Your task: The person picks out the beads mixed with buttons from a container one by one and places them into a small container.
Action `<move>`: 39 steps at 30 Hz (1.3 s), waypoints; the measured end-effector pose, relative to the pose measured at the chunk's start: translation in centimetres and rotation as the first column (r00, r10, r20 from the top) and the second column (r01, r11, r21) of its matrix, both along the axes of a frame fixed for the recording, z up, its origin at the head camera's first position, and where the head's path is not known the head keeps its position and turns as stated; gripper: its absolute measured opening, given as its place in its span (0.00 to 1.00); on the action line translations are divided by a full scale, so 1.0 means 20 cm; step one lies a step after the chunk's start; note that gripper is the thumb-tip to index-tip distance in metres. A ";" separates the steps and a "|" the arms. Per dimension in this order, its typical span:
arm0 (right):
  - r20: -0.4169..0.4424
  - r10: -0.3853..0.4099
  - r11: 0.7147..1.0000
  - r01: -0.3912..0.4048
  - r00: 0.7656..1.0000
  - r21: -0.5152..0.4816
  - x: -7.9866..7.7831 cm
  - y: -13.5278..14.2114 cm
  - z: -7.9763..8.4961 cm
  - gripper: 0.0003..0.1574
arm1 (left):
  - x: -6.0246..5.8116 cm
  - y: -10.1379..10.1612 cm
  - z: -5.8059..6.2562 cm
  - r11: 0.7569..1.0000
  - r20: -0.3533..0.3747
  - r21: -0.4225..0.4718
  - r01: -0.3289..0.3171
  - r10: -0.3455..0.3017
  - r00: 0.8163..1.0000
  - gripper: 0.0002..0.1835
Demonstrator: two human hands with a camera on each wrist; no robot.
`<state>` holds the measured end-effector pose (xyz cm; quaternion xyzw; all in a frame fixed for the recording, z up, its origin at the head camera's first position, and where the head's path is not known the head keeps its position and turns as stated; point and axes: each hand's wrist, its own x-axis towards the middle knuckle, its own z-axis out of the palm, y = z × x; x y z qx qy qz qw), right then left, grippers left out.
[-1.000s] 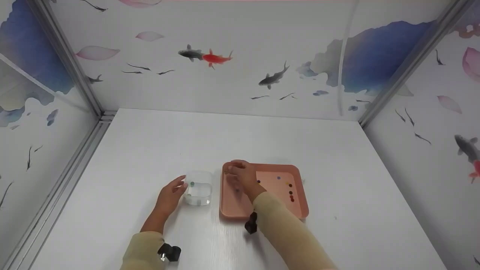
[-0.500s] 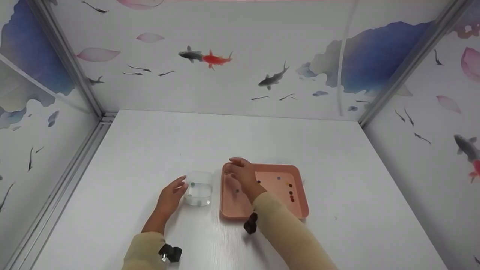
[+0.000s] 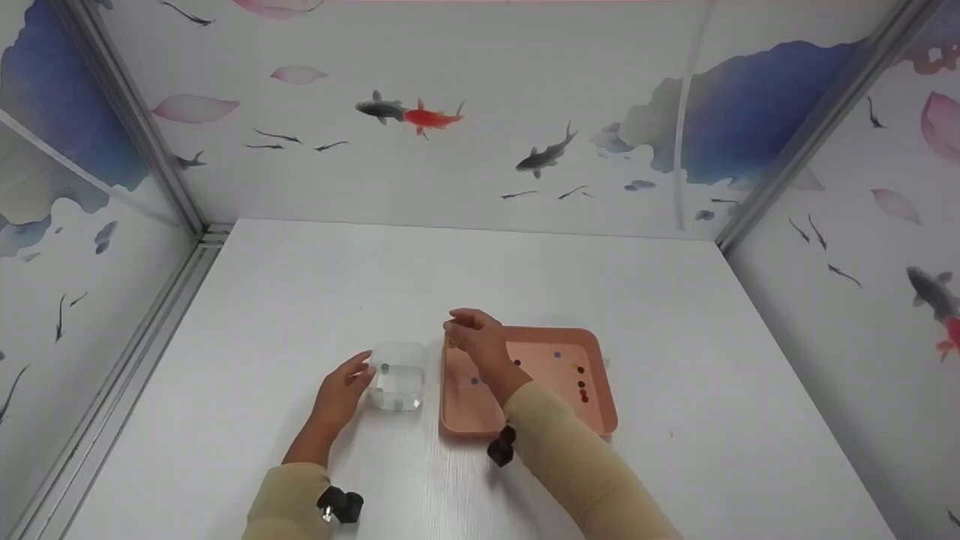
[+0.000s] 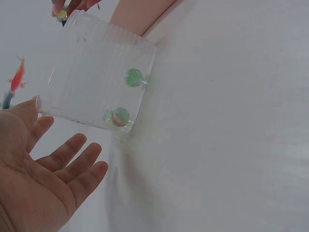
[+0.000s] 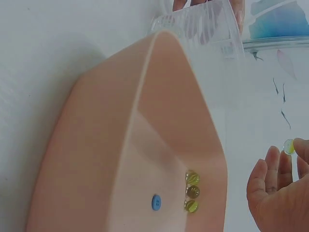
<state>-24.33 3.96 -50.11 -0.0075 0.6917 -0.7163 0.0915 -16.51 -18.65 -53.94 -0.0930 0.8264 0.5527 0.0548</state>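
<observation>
My right hand pinches a clear marble with yellow inside between thumb and finger, above the left rim of the salmon-pink tray. To the left stands a clear plastic box. A green marble lies inside it, with other marbles by a corner. My left hand is beside the box, thumb at its rim and the other fingers loosely extended outside. Along a wall in the tray sit three yellowish marbles, close to a blue button.
Several small dark and coloured pieces lie along the tray's right side, with a blue one farther back. Printed panels wall the white table at the back and sides.
My right hand has risen a little from inside the tray and shifted left toward its rim, with the marble held. The left hand and the box have stayed in place.
</observation>
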 end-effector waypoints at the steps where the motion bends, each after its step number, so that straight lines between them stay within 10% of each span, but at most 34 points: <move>1: -0.005 0.004 1.000 -0.004 1.000 0.004 0.00 0.00 0.01 0.21 | 0.00 0.00 0.00 1.000 0.000 0.002 0.000 0.000 1.000 0.26; 39: -0.155 0.139 0.947 -0.086 0.978 0.311 0.09 -0.13 0.09 0.14 | 0.00 0.00 -0.01 1.000 0.041 0.007 -0.020 0.020 0.999 0.26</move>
